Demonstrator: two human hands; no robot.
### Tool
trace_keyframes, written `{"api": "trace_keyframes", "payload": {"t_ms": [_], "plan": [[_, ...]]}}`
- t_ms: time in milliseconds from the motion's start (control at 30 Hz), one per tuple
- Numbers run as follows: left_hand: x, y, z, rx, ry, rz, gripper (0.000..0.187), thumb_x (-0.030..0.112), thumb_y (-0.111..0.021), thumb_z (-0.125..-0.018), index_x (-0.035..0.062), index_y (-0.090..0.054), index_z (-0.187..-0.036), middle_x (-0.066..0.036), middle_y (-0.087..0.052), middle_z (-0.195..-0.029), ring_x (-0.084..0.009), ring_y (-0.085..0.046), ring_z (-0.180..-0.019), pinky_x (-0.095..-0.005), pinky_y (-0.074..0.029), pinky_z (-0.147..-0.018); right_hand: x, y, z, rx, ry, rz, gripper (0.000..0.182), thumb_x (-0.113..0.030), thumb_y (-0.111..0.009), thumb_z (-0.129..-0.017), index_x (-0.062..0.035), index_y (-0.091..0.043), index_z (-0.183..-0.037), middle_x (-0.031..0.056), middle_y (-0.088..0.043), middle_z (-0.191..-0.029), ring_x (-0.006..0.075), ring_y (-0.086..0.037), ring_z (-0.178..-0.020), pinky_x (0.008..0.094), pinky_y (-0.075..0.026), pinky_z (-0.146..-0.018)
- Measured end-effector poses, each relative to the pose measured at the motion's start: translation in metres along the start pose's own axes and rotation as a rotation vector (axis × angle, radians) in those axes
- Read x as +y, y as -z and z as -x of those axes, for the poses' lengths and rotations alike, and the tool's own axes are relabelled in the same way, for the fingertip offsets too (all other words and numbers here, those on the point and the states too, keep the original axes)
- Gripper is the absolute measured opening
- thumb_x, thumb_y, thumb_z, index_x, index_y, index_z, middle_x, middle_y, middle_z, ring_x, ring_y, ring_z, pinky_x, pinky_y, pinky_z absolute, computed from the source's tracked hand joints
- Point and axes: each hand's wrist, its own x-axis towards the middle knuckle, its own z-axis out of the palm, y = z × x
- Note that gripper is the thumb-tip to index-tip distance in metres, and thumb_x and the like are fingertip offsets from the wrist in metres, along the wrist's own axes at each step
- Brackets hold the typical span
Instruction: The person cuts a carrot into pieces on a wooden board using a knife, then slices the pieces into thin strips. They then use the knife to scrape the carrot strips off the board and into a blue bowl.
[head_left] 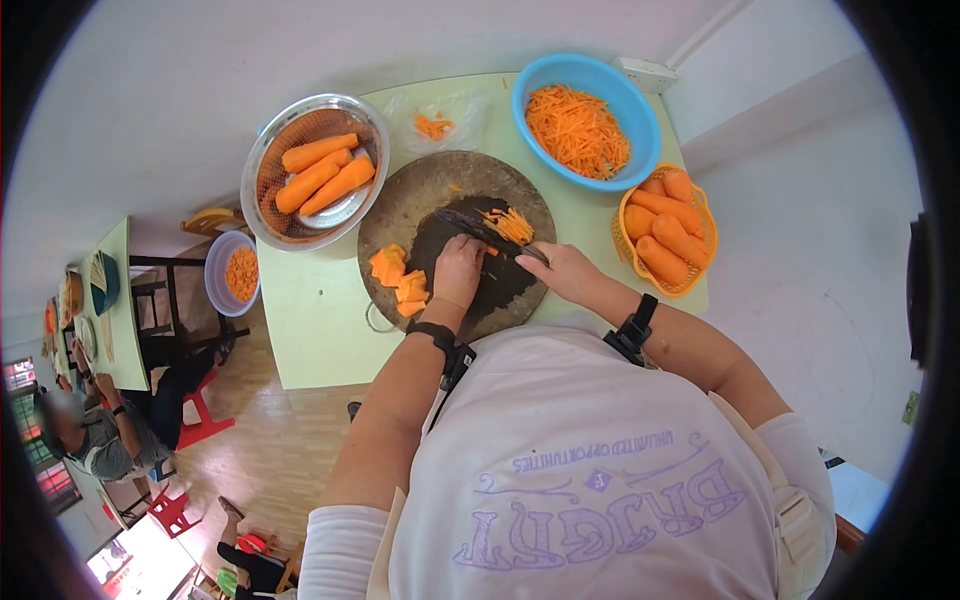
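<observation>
On a round, dark-stained cutting board, my right hand is wrapped round the handle of a dark-bladed kitchen knife. The blade slants up and left across the board. Close below it, my left hand has its fingers bent down on a piece of carrot, mostly covered by the fingers and blade. Thin carrot strips lie just beyond the knife. To the left of my left hand sit several carrot slices in loose stacks at the board's edge.
Behind the board stand a metal bowl holding whole carrots, a plastic bag with scraps, and a blue basin of shredded carrot. A yellow basket of carrots is at right. A lilac tub and a seated person are left.
</observation>
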Motion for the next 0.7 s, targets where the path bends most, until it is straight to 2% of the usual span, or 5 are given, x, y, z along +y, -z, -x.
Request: {"api": "trace_keyframes", "payload": {"t_ms": [400, 700], "plan": [[0.002, 0.001, 0.000, 0.002, 0.021, -0.026, 0.006, 0.007, -0.067, -0.080, 0.0036, -0.068, -0.085, -0.010, -0.064, -0.086, -0.0289, -0.063, -0.085, -0.0379, -0.052, -0.076, 0.004, -0.001, -0.003, -0.029, -0.008, 0.086, 0.053, -0.048, -0.050, -0.096, 0.0030, -0.063, -0.100, 0.0244, -0.066, -0.090, 0.0415, -0.063, -0.086, 0.0463, -0.048, -0.077], [0.003, 0.001, 0.000, 0.022, 0.012, -0.033, 0.005, 0.006, -0.066, -0.080, 0.0040, -0.067, -0.084, -0.010, -0.061, -0.084, -0.0288, -0.061, -0.084, -0.0381, -0.052, -0.076, 0.011, -0.016, -0.014, 0.056, 0.054, 0.045, 0.052, -0.048, -0.051, -0.095, 0.0034, -0.063, -0.098, 0.0265, -0.065, -0.086, 0.0430, -0.062, -0.085, 0.0475, -0.049, -0.075]]}}
